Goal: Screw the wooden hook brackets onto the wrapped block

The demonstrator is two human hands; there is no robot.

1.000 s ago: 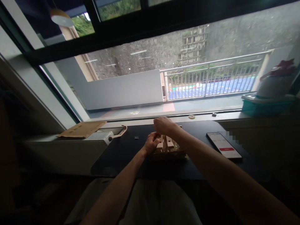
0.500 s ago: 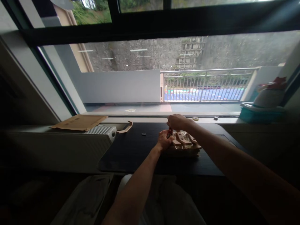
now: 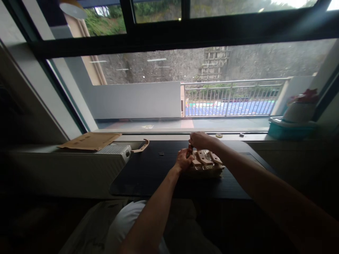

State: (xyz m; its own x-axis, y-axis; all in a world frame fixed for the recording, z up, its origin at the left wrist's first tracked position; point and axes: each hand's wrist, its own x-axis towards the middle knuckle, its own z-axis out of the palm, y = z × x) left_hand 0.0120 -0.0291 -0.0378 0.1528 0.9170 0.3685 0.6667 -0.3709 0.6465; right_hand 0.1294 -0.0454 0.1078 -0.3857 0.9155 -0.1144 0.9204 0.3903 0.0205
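On the dark table, my left hand [image 3: 183, 159] is closed at the left end of a plastic-wrapped block carrying several light wooden pieces with holes [image 3: 204, 158]. My right hand [image 3: 199, 139] is in a fist just above, its fingers closed on the top of a small upright reddish thing [image 3: 190, 149]. That thing stands between both hands; its lower part is hidden by the left fingers, and its kind cannot be made out. A few small screws [image 3: 161, 153] lie left of my hands. Farther left is a curved wooden piece [image 3: 142, 146].
A white radiator [image 3: 116, 152] with a brown paper envelope [image 3: 90, 140] on it stands left of the table [image 3: 143, 176]. On the windowsill [image 3: 174, 136] are a tape roll [image 3: 219, 135], a small dark object [image 3: 241, 135] and a teal box [image 3: 290, 128].
The whole view has shifted slightly with my head. Both hands stay together at the left end of the block, and the right fist still sits above the left hand.
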